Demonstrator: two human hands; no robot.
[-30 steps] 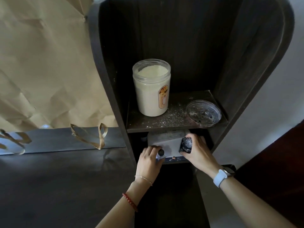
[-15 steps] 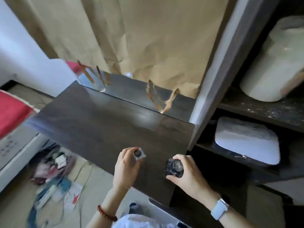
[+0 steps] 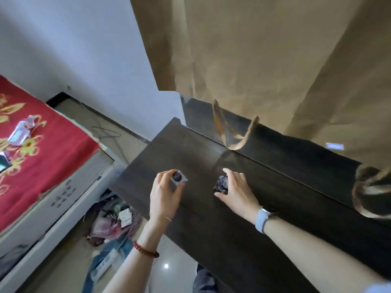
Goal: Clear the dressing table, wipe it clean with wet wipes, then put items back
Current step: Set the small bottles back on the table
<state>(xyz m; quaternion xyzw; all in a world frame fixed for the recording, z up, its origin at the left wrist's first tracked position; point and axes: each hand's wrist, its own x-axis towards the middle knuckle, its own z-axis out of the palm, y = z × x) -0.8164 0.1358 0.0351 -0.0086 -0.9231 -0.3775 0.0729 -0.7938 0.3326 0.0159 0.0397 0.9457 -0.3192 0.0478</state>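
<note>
The dark wooden dressing table [image 3: 211, 218] runs from the centre to the lower right. My left hand [image 3: 164, 196] grips a small clear square bottle with a round black cap [image 3: 178, 179] over the table's left part. My right hand [image 3: 237, 190] holds a small dark faceted bottle [image 3: 221, 185] a little to the right, low over the tabletop. Whether either bottle touches the surface cannot be told.
Brown paper [image 3: 264, 60] covers the mirror behind the table, with torn strips [image 3: 232, 132] hanging at its lower edge. A bed with a red patterned cover [image 3: 38, 157] stands at the left. Bags and clutter [image 3: 114, 220] lie on the floor beside the table.
Both hands drew the two small bottles out of the side shelf and carried them left over the tabletop. My view swung left, so the shelf unit is out of sight.
</note>
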